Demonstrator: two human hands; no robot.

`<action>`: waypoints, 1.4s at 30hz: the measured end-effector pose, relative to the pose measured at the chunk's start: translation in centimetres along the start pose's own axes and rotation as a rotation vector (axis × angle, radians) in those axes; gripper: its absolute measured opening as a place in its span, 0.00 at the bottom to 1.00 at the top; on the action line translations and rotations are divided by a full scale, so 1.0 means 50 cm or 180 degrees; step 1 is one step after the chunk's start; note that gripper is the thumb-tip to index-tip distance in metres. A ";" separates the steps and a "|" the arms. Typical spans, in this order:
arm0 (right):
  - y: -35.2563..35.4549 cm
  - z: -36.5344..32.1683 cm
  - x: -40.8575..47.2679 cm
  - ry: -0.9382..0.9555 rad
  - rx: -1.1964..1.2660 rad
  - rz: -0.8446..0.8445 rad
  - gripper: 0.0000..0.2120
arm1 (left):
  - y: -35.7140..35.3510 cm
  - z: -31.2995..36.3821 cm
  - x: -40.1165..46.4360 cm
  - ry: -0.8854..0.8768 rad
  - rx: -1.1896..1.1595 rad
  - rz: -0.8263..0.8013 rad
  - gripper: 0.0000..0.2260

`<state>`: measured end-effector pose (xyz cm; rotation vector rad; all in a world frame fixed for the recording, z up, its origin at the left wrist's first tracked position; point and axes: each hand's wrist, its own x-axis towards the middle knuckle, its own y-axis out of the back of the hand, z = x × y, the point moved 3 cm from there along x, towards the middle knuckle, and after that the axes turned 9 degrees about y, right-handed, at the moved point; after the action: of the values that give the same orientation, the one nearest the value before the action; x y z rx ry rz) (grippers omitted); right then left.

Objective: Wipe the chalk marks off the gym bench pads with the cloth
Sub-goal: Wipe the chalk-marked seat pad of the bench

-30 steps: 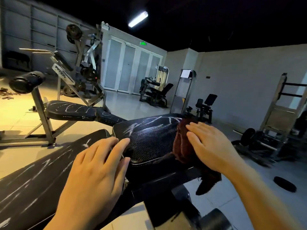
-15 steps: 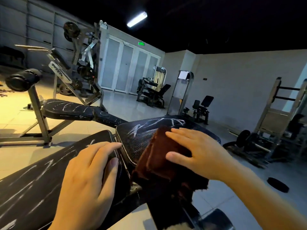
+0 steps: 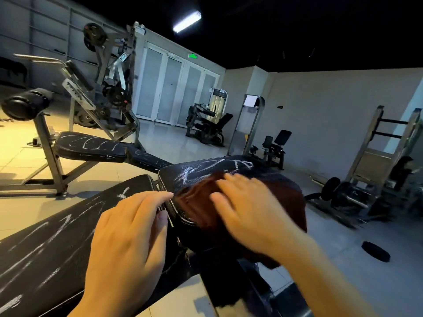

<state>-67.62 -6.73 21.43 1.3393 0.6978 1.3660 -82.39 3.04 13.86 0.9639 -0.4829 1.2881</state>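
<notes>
While my right hand (image 3: 247, 213) lies flat on the cloth (image 3: 196, 202), fingers straight and pressing down rather than curled round it, my left hand (image 3: 130, 232) rests spread on the long back pad (image 3: 45, 243), its fingertips reaching the seam at about 2 o'clock. The dark red cloth sits on the seat pad (image 3: 206, 170), draped over its near half and hanging off the edge toward 5 o'clock. I judge it soft, light and limp: it will bunch and slide under a flat palm, so I would keep broad pressure through the whole palm, or gather a fold at its top edge if it slips. The padding looks textured and springy, so firm strokes should be safe. Chalk marks (image 3: 231, 164) show at 12 o'clock beyond the cloth, and more streaks cross the back pad at 8 o'clock. Another bench (image 3: 89, 146) at 10 o'clock is also scribbled white. My right hand is blurred, so finer finger placement I cannot tell.
</notes>
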 end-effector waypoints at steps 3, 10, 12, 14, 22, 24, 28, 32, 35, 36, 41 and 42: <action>-0.002 -0.063 0.006 0.0455 0.0073 -0.0240 0.29 | 0.002 0.000 -0.003 -0.0042 0.0101 -0.0040 0.14; 0.022 0.170 0.002 -0.0889 -0.0036 -0.0587 0.35 | 0.006 -0.013 -0.008 0.0145 0.0027 -0.0059 0.14; 0.024 0.220 -0.011 -0.1336 0.0188 -0.0575 0.34 | 0.004 -0.011 -0.005 0.0112 0.0035 -0.0043 0.14; 0.022 0.226 -0.018 -0.1378 0.0333 -0.0364 0.29 | 0.001 -0.005 -0.003 0.0036 0.0110 -0.0044 0.14; 0.006 0.022 -0.064 -0.0065 -0.0070 -0.0093 0.42 | -0.010 -0.021 -0.006 -0.0086 0.0467 -0.0186 0.18; 0.013 0.054 -0.053 -0.0264 0.0002 -0.0094 0.41 | -0.016 -0.038 -0.006 0.0019 0.0528 -0.0339 0.18; 0.023 0.180 0.005 -0.0937 0.0247 -0.0317 0.31 | -0.014 -0.045 -0.006 0.0136 0.0519 -0.0330 0.17; 0.012 0.217 0.025 -0.1128 0.0414 -0.0545 0.27 | 0.000 -0.009 -0.005 0.0027 0.0347 -0.0059 0.15; 0.029 0.149 -0.042 -0.0873 0.0278 -0.0140 0.20 | 0.006 0.000 -0.006 -0.0002 0.0221 0.0016 0.14; 0.028 0.122 -0.067 -0.0722 0.0112 -0.0056 0.22 | 0.006 0.000 -0.005 -0.0019 0.0199 0.0043 0.15; 0.039 0.135 -0.038 -0.1028 0.0538 -0.0202 0.26 | 0.002 0.004 -0.006 -0.0166 0.0325 0.0072 0.15; 0.039 0.158 -0.010 -0.1135 0.0602 -0.0347 0.28 | 0.002 0.003 -0.005 -0.0146 0.0342 0.0061 0.15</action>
<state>-60.76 -9.74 24.68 1.6193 0.6557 0.9581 -82.54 2.74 13.77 1.0828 -0.4631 1.3222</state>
